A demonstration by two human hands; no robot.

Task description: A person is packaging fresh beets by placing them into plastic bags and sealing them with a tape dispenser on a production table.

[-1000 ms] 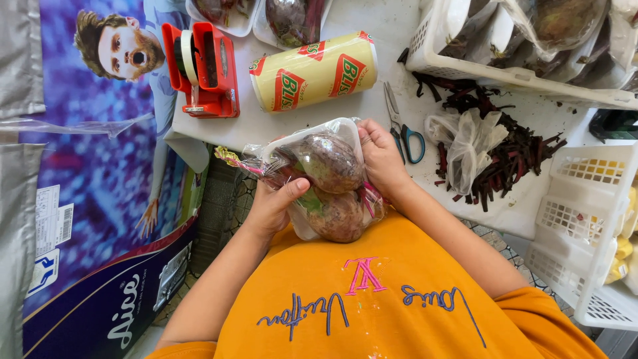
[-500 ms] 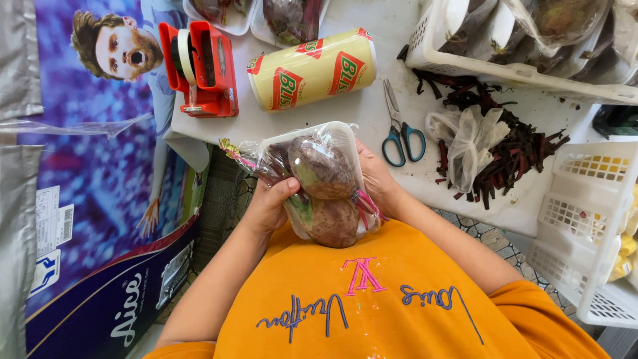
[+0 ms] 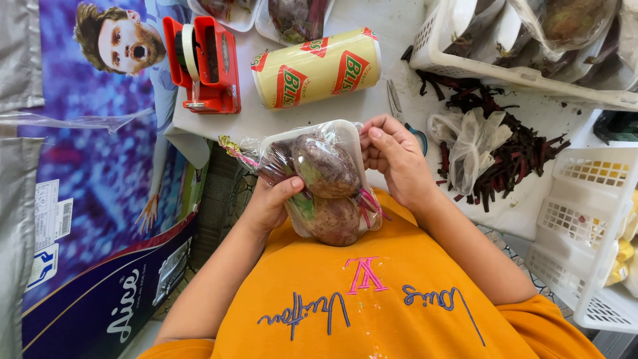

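A white foam tray of beetroots (image 3: 324, 179) wrapped in clear film rests against my orange shirt at the near edge of the white table (image 3: 359, 110). My left hand (image 3: 269, 203) grips its left side, thumb on the film. My right hand (image 3: 393, 158) touches the tray's upper right corner, fingers curled against the film there. The film is bunched into a twisted tail at the tray's upper left.
A red tape dispenser (image 3: 203, 63) and a yellow roll of cling film (image 3: 316, 66) lie beyond the tray. Scissors (image 3: 397, 110), a crumpled plastic bag (image 3: 468, 143) and beet trimmings (image 3: 518, 146) lie right. White baskets (image 3: 585, 199) stand right and far right. A printed box (image 3: 100, 199) is left.
The wrapped tray has turned slightly and my right hand has shifted from its side to its upper right corner. My left hand keeps its grip.
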